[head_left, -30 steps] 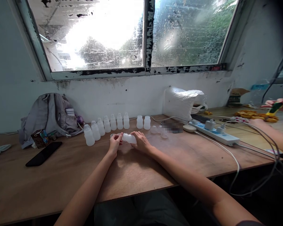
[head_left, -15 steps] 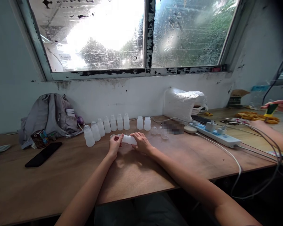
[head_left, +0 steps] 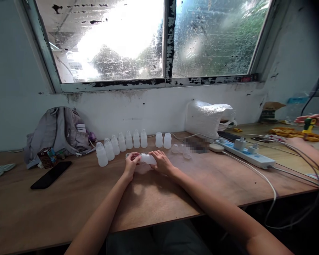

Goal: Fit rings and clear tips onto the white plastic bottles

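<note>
A frosted white baby bottle (head_left: 148, 159) lies sideways between my hands, just above the table. My right hand (head_left: 161, 161) is wrapped round its body. My left hand (head_left: 132, 163) pinches its other end, on the left; the fingers hide whether a cap or teat is there. Behind my hands, a curved row of capped frosted bottles (head_left: 122, 142) stands upright. To its right stand two uncapped frosted bottles (head_left: 163, 140). Several small translucent caps (head_left: 180, 150) lie right of my right hand.
On the left are a grey backpack (head_left: 59, 131), a small brown box (head_left: 47, 158) and a black phone (head_left: 51, 175). A power strip (head_left: 248, 154) with trailing cables lies right. A white plastic bag (head_left: 202, 118) leans by the wall. Another person's hands (head_left: 315, 120) hold a yellow-and-black tool at far right.
The view has shifted slightly. My hands stay on the bottle, with the left fingers a little changed in position at its end. The other person's tool has turned.
</note>
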The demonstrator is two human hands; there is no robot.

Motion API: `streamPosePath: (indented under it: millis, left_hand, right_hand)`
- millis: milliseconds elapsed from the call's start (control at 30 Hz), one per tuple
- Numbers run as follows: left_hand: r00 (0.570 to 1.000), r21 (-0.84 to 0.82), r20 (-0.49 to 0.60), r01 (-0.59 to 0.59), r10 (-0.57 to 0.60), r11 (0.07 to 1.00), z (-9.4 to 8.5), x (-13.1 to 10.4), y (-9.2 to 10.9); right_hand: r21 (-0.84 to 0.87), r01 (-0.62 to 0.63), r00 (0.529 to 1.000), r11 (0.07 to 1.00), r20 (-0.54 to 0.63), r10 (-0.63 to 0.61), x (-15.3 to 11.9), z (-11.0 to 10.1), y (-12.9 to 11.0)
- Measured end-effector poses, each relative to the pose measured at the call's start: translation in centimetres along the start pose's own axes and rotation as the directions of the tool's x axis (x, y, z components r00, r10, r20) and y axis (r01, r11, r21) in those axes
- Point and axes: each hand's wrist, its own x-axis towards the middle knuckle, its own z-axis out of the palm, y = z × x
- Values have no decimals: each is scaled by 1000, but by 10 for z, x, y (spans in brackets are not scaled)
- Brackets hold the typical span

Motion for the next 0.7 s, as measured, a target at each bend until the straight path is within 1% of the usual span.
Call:
streamPosePath:
  millis: [200,333,400,467,500,567,600,700]
  left_hand:
    - [999,-30,-31,-44,43,999,0,2,-1]
    - [999,-91,6,-51,52,995,-2,2,0]
    - [999,-37,-28,-48,47,998,-3,3,0]
    - [998,46,-70,-1,4,999,-3,4,-2]
    - [997,72,-73,26,-20,997,-4,5,-3]
    - [998,80,-44,51,-48,995,-4,6,-5]
    - [999,69,-24,43,-41,997,-4,6,-5]
    - [997,6,54,-49,48,999,-3,6,-4]
  right_hand:
    - [10,11,1000,1000,1,-11,-1,0,-1]
    - [17,12,1000,1000,4,-12,-1,0,-2]
    - [23,8,1000,1000,-1,-8,-1,1,-2]
    - [21,5,1000,1000,-4,-5,-1,1,-2]
    - [19,5,1000,1000,-3,-5,-1,2,-2]
    - [15,3,1000,1000,4,-3,-1,2,-2]
    - [15,-2,1000,1000,7,2,-1,1,-2]
    - [20,-31,1000,999,8,30,-2,0,-1]
